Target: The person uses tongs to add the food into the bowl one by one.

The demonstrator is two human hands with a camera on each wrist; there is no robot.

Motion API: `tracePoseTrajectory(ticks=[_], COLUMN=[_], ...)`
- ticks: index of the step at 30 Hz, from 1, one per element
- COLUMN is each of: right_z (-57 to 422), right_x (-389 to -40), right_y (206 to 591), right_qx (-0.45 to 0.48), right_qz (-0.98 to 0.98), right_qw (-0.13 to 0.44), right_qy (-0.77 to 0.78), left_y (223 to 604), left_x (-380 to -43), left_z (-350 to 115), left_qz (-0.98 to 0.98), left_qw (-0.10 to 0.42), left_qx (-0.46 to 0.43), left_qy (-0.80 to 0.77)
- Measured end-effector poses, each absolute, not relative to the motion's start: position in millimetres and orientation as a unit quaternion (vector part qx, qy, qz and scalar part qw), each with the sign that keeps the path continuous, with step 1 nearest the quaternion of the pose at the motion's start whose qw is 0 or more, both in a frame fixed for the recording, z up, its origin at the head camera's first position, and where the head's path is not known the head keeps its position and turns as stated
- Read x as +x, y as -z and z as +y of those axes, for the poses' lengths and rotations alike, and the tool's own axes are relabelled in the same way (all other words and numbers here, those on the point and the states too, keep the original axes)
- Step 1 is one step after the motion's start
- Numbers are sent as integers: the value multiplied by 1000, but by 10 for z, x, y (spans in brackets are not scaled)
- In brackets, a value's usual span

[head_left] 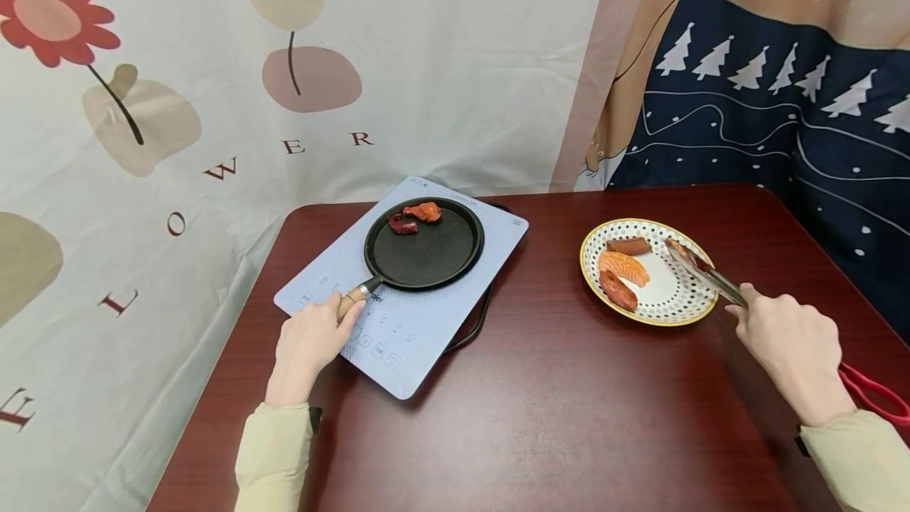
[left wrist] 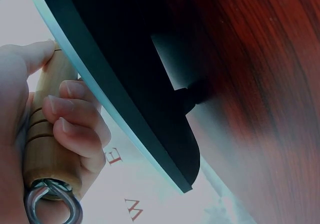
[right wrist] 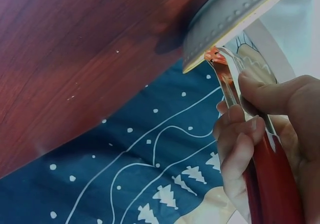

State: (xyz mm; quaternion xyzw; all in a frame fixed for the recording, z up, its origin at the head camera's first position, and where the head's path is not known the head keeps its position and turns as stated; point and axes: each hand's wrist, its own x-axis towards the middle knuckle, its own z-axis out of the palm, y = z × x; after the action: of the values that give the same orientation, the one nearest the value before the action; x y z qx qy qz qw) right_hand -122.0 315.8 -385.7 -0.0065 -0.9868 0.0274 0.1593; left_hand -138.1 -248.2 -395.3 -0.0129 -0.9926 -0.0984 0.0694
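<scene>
My left hand (head_left: 310, 344) grips the wooden handle (left wrist: 52, 114) of a black frying pan (head_left: 441, 255); a metal ring hangs at the handle's end. Toward the pan's far side lie a dark red piece of meat (head_left: 404, 224) and an orange-red chicken piece (head_left: 423, 212). In my right hand (head_left: 792, 342) are metal tongs (head_left: 728, 287) with red handles (right wrist: 275, 184). Their tips are over the right part of a dotted plate (head_left: 675, 313), with something reddish between the arms. On the plate's left are a brown sausage-like piece (head_left: 629, 246), a salmon slice (head_left: 624, 267) and a reddish meat piece (head_left: 618, 291).
Beneath the pan is a pale blue induction cooker (head_left: 405, 362), set at an angle, with a black cord (head_left: 478, 330) along its right side. Both cooker and plate stand on a dark red wooden table (head_left: 554, 409). Printed curtains (head_left: 455, 62) hang behind and beside it.
</scene>
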Motion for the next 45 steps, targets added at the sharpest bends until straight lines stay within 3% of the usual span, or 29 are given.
tracePoseTrajectory(ticks=[26,41,45], right_z=[2862,2332,2176], right_x=[-1334,-1543,-1604], right_y=[3727,3674,3683], right_qx=[7,84,125], right_qz=[-988,-970,-953], right_qw=[154,225,273], right_qy=[-30,-27,-25], left_y=[3958,3967,3974], left_x=[-1392,-1401,-1399], left_z=[-2492,-2497,-2497], left_qz=[-993,-993,-993], left_qw=[67,72,73], left_qx=[-10,-12,-11], left_qy=[96,97,97])
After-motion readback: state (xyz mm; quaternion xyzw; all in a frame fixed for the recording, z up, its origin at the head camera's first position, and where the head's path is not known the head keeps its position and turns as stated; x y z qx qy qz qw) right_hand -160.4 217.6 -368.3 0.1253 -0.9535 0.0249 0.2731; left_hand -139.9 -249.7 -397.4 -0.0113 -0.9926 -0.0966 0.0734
